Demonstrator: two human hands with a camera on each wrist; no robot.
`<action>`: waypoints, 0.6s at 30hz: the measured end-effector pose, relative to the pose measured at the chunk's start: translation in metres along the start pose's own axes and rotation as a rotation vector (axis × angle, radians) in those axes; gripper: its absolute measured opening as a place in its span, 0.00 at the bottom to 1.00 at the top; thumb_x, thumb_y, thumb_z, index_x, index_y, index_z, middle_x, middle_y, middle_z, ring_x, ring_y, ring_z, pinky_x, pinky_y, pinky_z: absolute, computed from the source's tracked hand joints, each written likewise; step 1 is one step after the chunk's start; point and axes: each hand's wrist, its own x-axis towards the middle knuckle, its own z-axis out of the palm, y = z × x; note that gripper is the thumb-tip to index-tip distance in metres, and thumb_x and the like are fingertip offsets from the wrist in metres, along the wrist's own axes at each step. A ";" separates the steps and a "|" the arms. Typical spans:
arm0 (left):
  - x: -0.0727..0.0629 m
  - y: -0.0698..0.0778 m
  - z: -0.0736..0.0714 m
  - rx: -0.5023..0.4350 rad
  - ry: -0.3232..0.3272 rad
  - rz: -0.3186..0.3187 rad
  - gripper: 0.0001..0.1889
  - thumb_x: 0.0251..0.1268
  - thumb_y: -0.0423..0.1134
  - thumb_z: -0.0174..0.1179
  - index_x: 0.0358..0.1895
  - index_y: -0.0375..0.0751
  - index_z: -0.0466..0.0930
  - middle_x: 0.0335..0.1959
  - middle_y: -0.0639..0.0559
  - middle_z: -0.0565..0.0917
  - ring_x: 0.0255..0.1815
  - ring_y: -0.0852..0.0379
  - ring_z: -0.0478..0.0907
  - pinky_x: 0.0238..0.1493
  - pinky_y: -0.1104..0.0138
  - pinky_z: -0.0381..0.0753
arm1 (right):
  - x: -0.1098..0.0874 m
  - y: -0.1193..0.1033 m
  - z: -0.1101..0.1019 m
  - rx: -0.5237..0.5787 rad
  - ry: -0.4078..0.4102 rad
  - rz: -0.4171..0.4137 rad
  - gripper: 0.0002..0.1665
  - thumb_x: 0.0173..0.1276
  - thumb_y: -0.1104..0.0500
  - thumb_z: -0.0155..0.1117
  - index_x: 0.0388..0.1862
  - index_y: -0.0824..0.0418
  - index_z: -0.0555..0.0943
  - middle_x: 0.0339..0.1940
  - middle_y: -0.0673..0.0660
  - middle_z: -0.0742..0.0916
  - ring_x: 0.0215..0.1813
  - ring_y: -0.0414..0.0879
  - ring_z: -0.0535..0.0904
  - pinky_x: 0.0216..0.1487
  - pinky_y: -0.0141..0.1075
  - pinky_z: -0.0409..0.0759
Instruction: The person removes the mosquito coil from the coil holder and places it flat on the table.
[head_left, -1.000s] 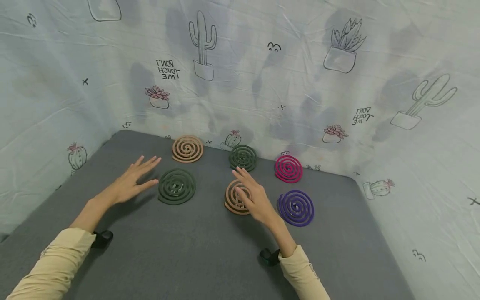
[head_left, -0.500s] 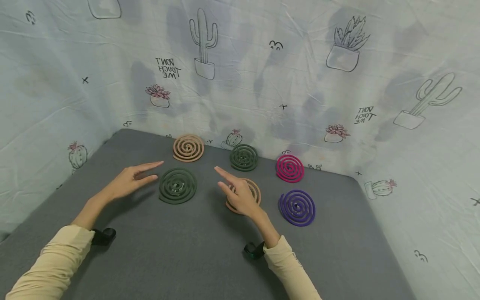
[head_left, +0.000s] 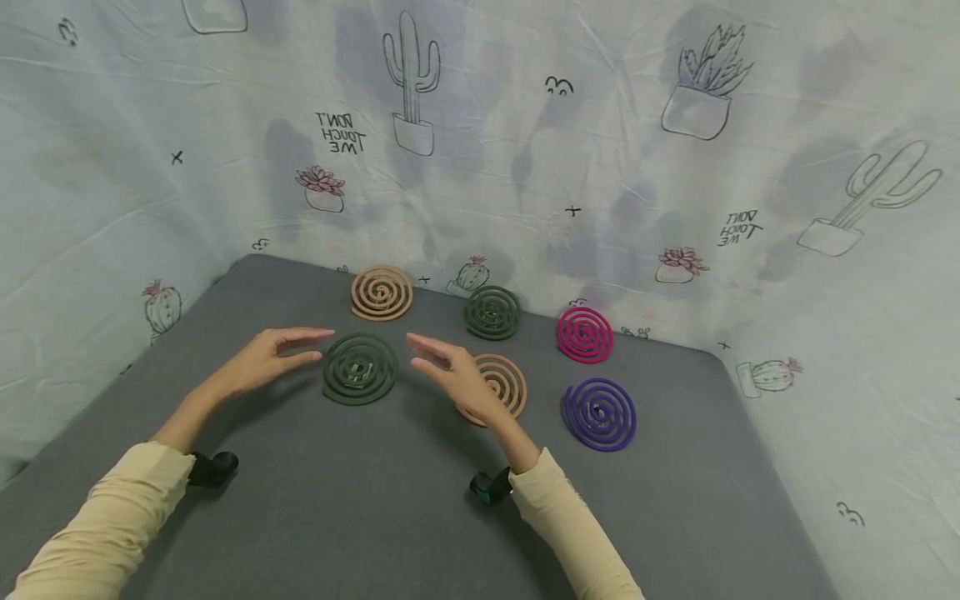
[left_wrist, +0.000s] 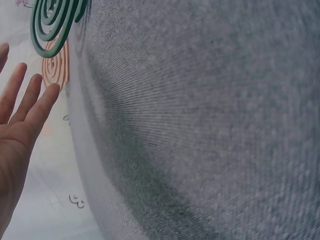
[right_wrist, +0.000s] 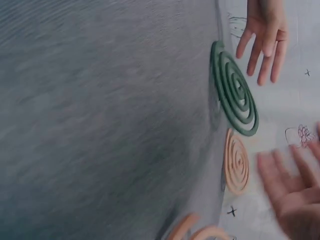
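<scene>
A dark green mosquito coil (head_left: 347, 372) lies flat on the grey table, between my two hands. My left hand (head_left: 272, 362) hovers at its left edge, fingers extended and thumb apart, holding nothing. On the other side, my right hand (head_left: 459, 379) hovers with straight fingers pointing left, partly covering a tan coil (head_left: 504, 388) below it. In the right wrist view, the green coil (right_wrist: 234, 87) shows between my left hand (right_wrist: 266, 37) and my blurred right hand (right_wrist: 295, 192). The left wrist view shows the green coil (left_wrist: 50, 37) beyond my left fingers.
Along the back lie a tan coil (head_left: 382, 293), a second green coil (head_left: 491, 313) and a pink coil (head_left: 585, 335). A purple coil (head_left: 599, 414) lies front right. White cloth (head_left: 510, 167) printed with cacti encloses the grey table (head_left: 360, 508).
My right hand has moved left, from over the front tan coil toward the front green coil. My left hand has turned slightly, its fingers drawn closer together. The coils stay in place.
</scene>
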 end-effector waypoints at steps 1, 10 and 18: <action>0.000 0.000 0.001 -0.005 -0.005 0.005 0.22 0.69 0.41 0.56 0.64 0.38 0.72 0.63 0.40 0.74 0.62 0.43 0.71 0.60 0.48 0.71 | 0.003 0.003 0.001 0.019 -0.004 0.034 0.28 0.72 0.62 0.54 0.70 0.64 0.65 0.70 0.63 0.71 0.68 0.58 0.68 0.64 0.42 0.75; 0.002 -0.007 0.005 0.011 -0.008 0.003 0.23 0.64 0.32 0.60 0.63 0.33 0.72 0.62 0.35 0.74 0.60 0.38 0.73 0.56 0.50 0.76 | 0.021 0.025 0.012 0.068 0.035 0.207 0.27 0.69 0.62 0.59 0.67 0.61 0.71 0.68 0.58 0.74 0.66 0.56 0.72 0.57 0.43 0.80; 0.002 -0.009 0.006 -0.011 -0.020 -0.022 0.26 0.59 0.32 0.64 0.63 0.34 0.72 0.61 0.35 0.74 0.60 0.39 0.73 0.57 0.49 0.76 | 0.030 0.036 0.021 0.105 0.105 0.142 0.27 0.61 0.72 0.63 0.61 0.67 0.75 0.65 0.64 0.76 0.62 0.60 0.75 0.50 0.38 0.84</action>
